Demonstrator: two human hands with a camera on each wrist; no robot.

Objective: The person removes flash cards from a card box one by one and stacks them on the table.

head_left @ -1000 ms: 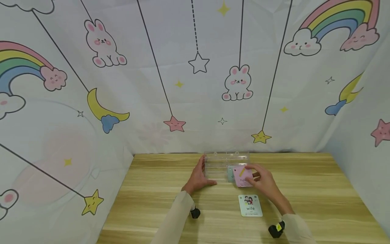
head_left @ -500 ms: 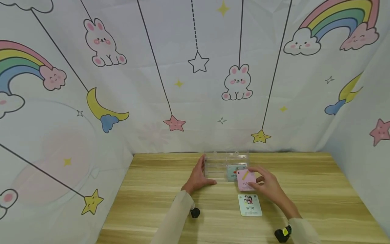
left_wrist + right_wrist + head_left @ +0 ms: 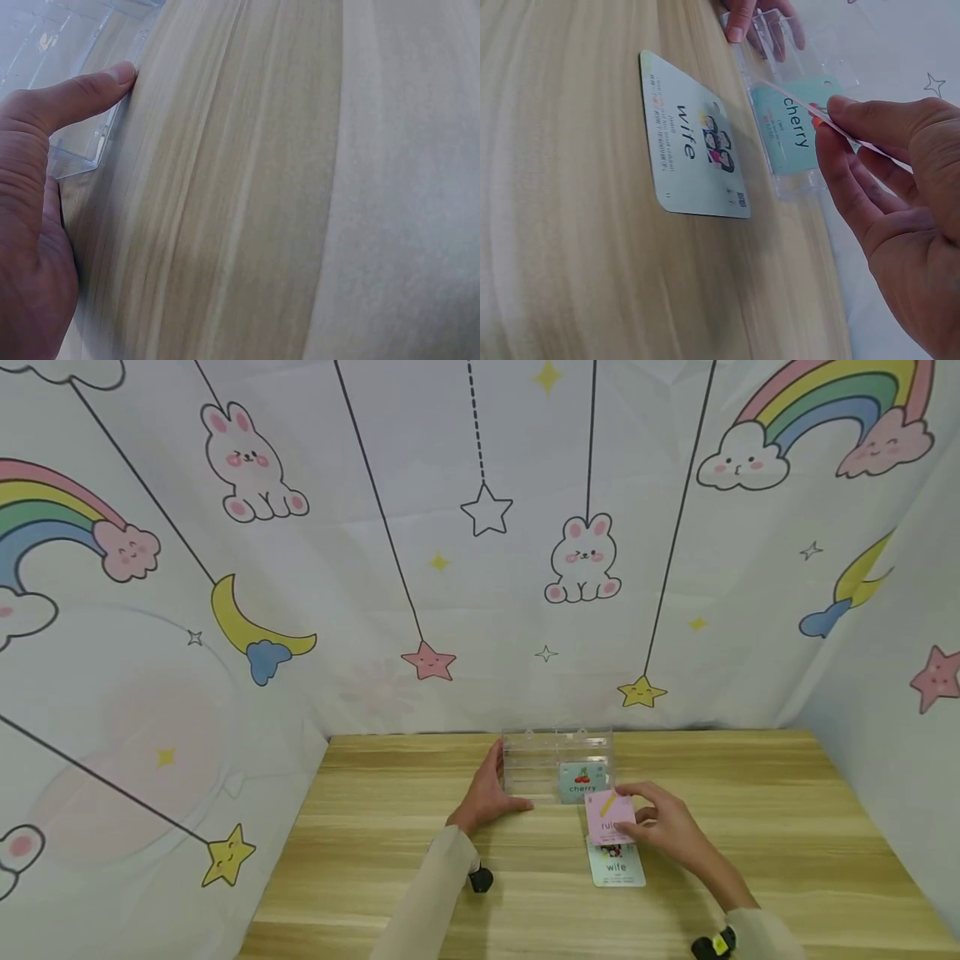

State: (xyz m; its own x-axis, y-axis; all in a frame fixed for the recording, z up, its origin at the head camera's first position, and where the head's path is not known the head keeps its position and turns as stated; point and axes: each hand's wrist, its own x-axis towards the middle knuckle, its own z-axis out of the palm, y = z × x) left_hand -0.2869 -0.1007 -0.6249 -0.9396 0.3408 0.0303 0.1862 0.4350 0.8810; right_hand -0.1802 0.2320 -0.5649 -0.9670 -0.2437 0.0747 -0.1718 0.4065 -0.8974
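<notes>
The right hand [image 3: 663,820] is pinching the pink card [image 3: 604,814] aloft, fingers hiding its word's end. The left hand [image 3: 486,792] is gripping the clear rack [image 3: 529,766], fingers partly hidden behind it. The pink card is now hanging lower, covering the "wife" card's [image 3: 617,867] top and leaving "cherry" readable on the racked card [image 3: 582,782].

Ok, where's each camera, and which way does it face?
Head: on the head, facing forward and down; left hand gripping clear rack, right hand pinching pink card.
Left wrist: on that wrist, facing the tabletop; left hand partly shows.
Right wrist: on that wrist, facing the clear rack; right hand shows, left only partly.
Shared: head and right wrist both show the wife card.
</notes>
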